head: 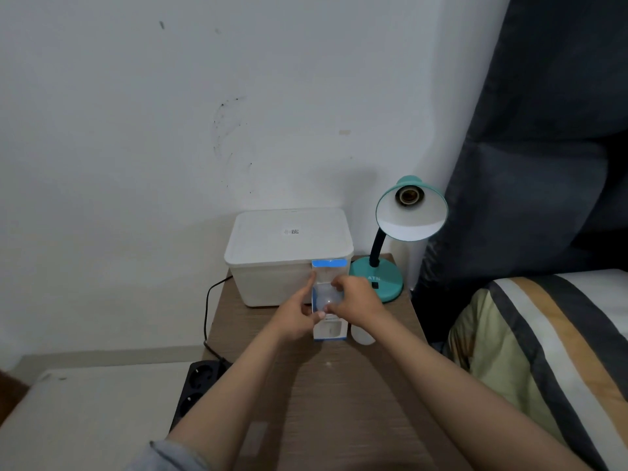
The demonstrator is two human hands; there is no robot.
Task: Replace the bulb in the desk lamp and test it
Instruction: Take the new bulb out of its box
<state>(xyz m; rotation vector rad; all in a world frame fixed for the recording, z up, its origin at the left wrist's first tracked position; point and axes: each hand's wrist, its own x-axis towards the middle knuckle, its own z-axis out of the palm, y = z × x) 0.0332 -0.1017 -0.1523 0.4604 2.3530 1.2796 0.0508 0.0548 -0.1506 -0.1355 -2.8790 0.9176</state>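
Observation:
A teal desk lamp (377, 283) stands at the back right of the wooden bedside table (339, 396). Its shade (413, 222) tilts toward me and the socket (406, 196) inside is bare. A white and blue bulb box (330, 329) stands upright on the table with its top flap (329, 264) raised. My left hand (295, 316) grips the box's left side. My right hand (355, 302) pinches the white bulb (323, 298) that sits in the box's opening. A second white bulb (363, 334) lies on the table under my right wrist.
A white lidded plastic container (289, 253) fills the table's back left, right behind the box. A black power strip (197, 389) with its cable lies on the floor to the left. A striped bed (550, 351) and dark curtain (543, 130) border the right side.

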